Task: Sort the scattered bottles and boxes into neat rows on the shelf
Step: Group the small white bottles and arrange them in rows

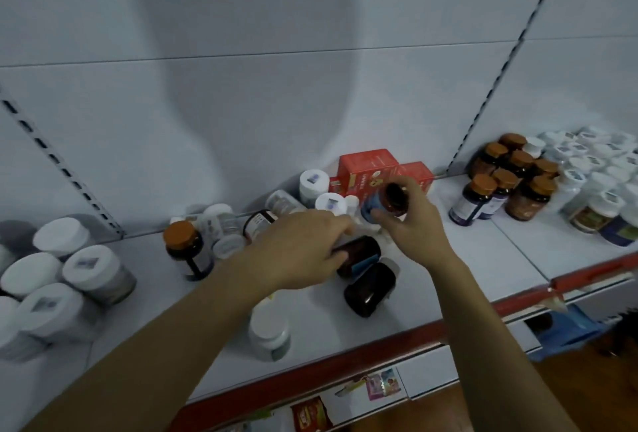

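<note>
Bottle (383,205) pinched by right hand (414,224): set upright beside orange-capped bottles (507,183). Left hand (297,248) over lying bottle (360,254), grip unclear; lift cleanly.

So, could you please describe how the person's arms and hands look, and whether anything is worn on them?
The left forearm and right forearm are bare all the way to the frame edge; no sleeves show. The left hand and right hand are bare too: no gloves, and no watch, bracelet or ring is visible.
</note>
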Tool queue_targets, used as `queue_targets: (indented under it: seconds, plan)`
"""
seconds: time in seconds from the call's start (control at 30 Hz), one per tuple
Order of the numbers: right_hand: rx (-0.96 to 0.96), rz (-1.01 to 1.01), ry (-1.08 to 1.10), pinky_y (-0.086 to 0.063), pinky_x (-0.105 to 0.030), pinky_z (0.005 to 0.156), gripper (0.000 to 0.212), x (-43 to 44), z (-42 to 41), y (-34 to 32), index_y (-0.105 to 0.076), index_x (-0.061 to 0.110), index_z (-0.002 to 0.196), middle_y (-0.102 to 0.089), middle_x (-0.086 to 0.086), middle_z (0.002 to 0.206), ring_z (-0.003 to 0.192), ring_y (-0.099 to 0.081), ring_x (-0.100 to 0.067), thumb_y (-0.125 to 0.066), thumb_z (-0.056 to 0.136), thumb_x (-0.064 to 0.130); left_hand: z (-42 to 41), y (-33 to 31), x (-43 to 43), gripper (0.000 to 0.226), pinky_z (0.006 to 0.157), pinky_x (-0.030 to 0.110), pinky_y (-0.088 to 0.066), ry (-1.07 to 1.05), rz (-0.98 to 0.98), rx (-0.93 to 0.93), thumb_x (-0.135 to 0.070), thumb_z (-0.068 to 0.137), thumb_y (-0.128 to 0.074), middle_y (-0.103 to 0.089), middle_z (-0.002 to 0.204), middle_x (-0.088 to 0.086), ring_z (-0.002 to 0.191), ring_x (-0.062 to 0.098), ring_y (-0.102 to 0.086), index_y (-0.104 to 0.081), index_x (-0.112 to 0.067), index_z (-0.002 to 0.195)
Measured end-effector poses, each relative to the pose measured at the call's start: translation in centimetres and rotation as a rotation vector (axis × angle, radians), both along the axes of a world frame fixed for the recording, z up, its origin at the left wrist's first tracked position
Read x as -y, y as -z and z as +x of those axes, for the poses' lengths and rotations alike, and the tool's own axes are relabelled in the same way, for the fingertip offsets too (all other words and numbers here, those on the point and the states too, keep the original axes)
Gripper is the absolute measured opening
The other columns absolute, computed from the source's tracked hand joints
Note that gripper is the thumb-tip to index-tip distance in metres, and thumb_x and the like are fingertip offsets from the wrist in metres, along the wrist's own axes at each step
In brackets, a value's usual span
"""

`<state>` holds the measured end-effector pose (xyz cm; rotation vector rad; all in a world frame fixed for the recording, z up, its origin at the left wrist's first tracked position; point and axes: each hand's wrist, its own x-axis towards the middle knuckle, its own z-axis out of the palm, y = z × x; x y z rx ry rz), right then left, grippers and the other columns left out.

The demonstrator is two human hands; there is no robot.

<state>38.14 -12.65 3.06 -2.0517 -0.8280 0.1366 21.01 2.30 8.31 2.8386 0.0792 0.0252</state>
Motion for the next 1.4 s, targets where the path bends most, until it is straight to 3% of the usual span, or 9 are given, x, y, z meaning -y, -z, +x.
queue_targets:
  seconds: [0.17, 0.3, 0.4, 0.53, 0.67, 0.77, 1.0, 1.17, 1.4]
  plan:
    - [-0.664, 0.536, 0.235, -0.058, -0.033, 0.079, 0.032, 2.8, 1.0, 1.1, -0.049, 0.022, 0.106, -0.061, -0.012, 0.121, 0.108, -0.069, -0.03, -0.074, 0.088, 0.016, 6.4, 0.6, 2.7, 0.037, 0.071, 0.039, -0.052, 0.081, 0.166, -0.39, -0.031, 0.102, -0.056, -0.061, 0.111, 0.008, 0.086, 0.021, -0.054, -0.044, -0.017, 0.133]
    - [-0.914, 0.643, 0.163, -0.061, -0.046, 0.085, 0.044, 4.2, 1.7, 1.4, -0.046, 0.018, 0.126, -0.059, -0.023, 0.122, 0.107, -0.069, -0.04, -0.065, 0.091, -0.001, 8.9, 1.2, 3.4, 0.078, 0.085, 0.039, -0.053, 0.106, 0.122, -0.562, -0.023, 0.097, -0.065, -0.055, 0.105, 0.003, 0.098, 0.023, -0.058, -0.017, -0.027, 0.158]
    - [-0.86, 0.59, 0.053, -0.061, -0.04, 0.078, 0.059, 5.5, 2.5, 1.7, -0.051, 0.029, 0.138, -0.061, -0.017, 0.117, 0.1, -0.07, -0.032, -0.059, 0.091, -0.007, 9.0, 0.7, 2.8, 0.071, 0.088, 0.038, -0.053, 0.094, 0.056, -0.486, -0.025, 0.096, -0.066, -0.056, 0.112, 0.0, 0.102, 0.02, -0.059, -0.026, -0.03, 0.154]
    - [-0.86, 0.587, -0.051, -0.059, -0.035, 0.073, 0.045, 6.2, 3.2, 1.9, -0.058, 0.025, 0.131, -0.067, -0.006, 0.109, 0.091, -0.069, -0.023, -0.054, 0.096, -0.002, 6.8, -1.4, 1.1, 0.067, 0.064, 0.019, -0.054, -0.069, -0.246, -0.283, -0.026, 0.088, -0.071, -0.059, 0.104, -0.014, 0.083, 0.002, -0.064, -0.034, -0.043, 0.142]
    - [-0.878, 0.614, -0.011, -0.059, -0.034, 0.07, 0.024, 5.2, 3.2, 1.4, -0.061, 0.024, 0.121, -0.069, -0.004, 0.108, 0.088, -0.071, -0.016, -0.061, 0.099, 0.014, 4.0, -3.1, 0.8, 0.059, 0.089, 0.042, -0.06, -0.294, -0.611, 0.026, -0.013, 0.085, -0.076, -0.065, 0.119, -0.008, 0.102, 0.013, -0.069, -0.05, -0.039, 0.132]
    - [-0.654, 0.596, -0.009, -0.057, -0.026, 0.073, 0.024, 5.2, 2.9, 1.3, -0.059, 0.03, 0.111, -0.068, -0.001, 0.111, 0.101, -0.068, -0.015, -0.069, 0.095, 0.015, 2.4, -3.3, 2.4, 0.053, 0.085, 0.032, -0.062, -0.407, -0.762, 0.258, -0.011, 0.081, -0.082, -0.07, 0.112, -0.018, 0.106, 0.003, -0.068, -0.058, -0.043, 0.116]
    - [-0.088, 0.354, 0.145, -0.051, -0.016, 0.078, 0.055, 9.5, 4.5, 1.6, -0.052, 0.027, 0.127, -0.058, 0.033, 0.108, 0.104, -0.057, 0.005, -0.078, 0.082, 0.01, 5.6, -0.2, 9.5, 0.055, 0.089, 0.033, -0.056, -0.423, -0.667, 0.37, -0.03, 0.079, -0.082, -0.059, 0.121, -0.026, 0.115, -0.002, -0.057, -0.05, -0.046, 0.121]
    - [0.098, 0.15, 0.359, -0.051, -0.037, 0.09, 0.053, 13.8, 7.5, 2.8, -0.058, 0.023, 0.126, -0.058, 0.011, 0.116, 0.11, -0.058, -0.017, -0.082, 0.08, 0.015, 13.3, 2.8, 11.9, 0.051, 0.08, 0.03, -0.047, -0.324, -0.492, 0.253, -0.018, 0.079, -0.083, -0.057, 0.116, -0.006, 0.106, 0.016, -0.056, -0.051, -0.028, 0.117]
    - [0.015, 0.098, 0.276, -0.053, -0.034, 0.09, 0.065, 16.4, 10.6, 2.9, -0.051, 0.024, 0.139, -0.061, 0.003, 0.132, 0.116, -0.059, -0.016, -0.082, 0.082, 0.015, 19.7, 4.8, 14.3, 0.055, 0.079, 0.045, -0.052, -0.193, -0.197, 0.122, -0.018, 0.08, -0.08, -0.061, 0.119, 0.007, 0.106, 0.029, -0.06, -0.047, -0.02, 0.124]
